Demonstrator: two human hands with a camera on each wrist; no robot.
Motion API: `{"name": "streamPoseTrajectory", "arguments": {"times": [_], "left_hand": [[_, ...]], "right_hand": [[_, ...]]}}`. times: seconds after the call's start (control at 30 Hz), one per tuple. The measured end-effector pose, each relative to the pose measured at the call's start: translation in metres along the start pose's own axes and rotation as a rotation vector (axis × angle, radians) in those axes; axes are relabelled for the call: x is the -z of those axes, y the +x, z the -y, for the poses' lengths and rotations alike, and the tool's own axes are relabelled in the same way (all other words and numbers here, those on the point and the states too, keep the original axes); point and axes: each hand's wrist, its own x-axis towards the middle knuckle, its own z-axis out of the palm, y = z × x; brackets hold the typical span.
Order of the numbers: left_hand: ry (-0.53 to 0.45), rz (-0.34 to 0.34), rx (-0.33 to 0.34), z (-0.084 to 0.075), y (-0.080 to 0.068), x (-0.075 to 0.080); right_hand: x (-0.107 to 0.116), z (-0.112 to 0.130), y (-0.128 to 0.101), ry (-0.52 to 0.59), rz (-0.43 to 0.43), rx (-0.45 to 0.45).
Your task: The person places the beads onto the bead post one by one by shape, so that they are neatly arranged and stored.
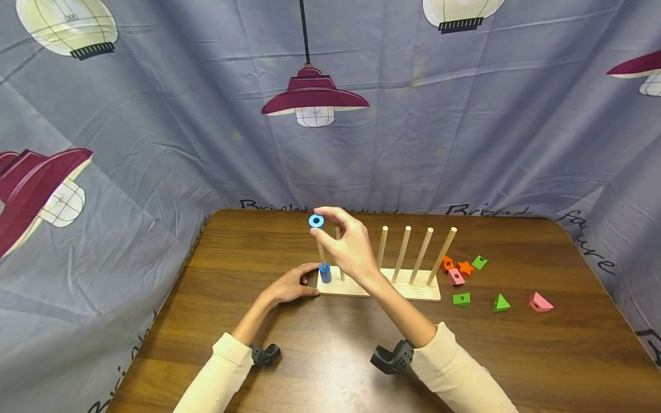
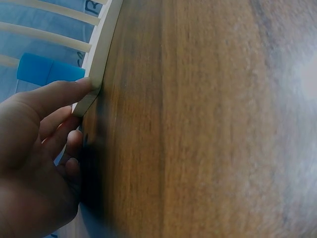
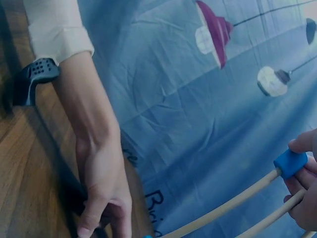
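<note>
A wooden peg board (image 1: 392, 291) with several upright pegs lies on the table. My left hand (image 1: 289, 285) grips its left end, thumb at the front edge and fingers at the back corner; the left wrist view shows the thumb on the base's edge. My right hand (image 1: 351, 246) pinches a blue cylinder block (image 3: 290, 163) with a hole through it, between thumb and fingers at the top of the leftmost peg (image 1: 321, 252). Lower on that peg, blue cylinder blocks (image 2: 49, 69) sit at the base, with a seam visible between them.
Right of the board lie orange blocks (image 1: 465, 269), a pink block (image 1: 456, 277), green blocks (image 1: 461, 299), a green triangular block (image 1: 500, 303) and a pink triangular block (image 1: 540, 302). A printed curtain (image 1: 392, 149) hangs behind the brown table (image 1: 516, 355).
</note>
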Motion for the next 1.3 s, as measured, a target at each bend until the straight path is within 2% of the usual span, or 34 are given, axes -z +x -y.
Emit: {"name": "streamPoseTrajectory", "arguments": {"times": [0.23,0.43,0.63,0.93,1.13,1.3], "left_hand": [[-0.01,0.003,0.003,0.001,0.001,0.0],[-0.011,0.01,0.004,-0.001,-0.001,0.001],[-0.01,0.01,-0.008,-0.001,0.001,0.001],[-0.011,0.012,-0.041,0.0,0.001,0.001],[-0.004,-0.003,-0.065,0.001,0.001,-0.001],[0.001,-0.018,-0.058,0.001,0.001,-0.001]], "right_hand": [[-0.006,-0.013,-0.005,-0.058,-0.008,-0.049],[-0.011,-0.027,-0.014,-0.031,-0.021,-0.082],[-0.019,-0.05,-0.025,0.036,-0.04,-0.185],[-0.032,-0.091,-0.045,0.041,-0.037,-0.312],[-0.034,-0.101,-0.05,0.024,-0.04,-0.32],[-0.026,-0.102,-0.057,-0.053,0.023,-0.308]]}}
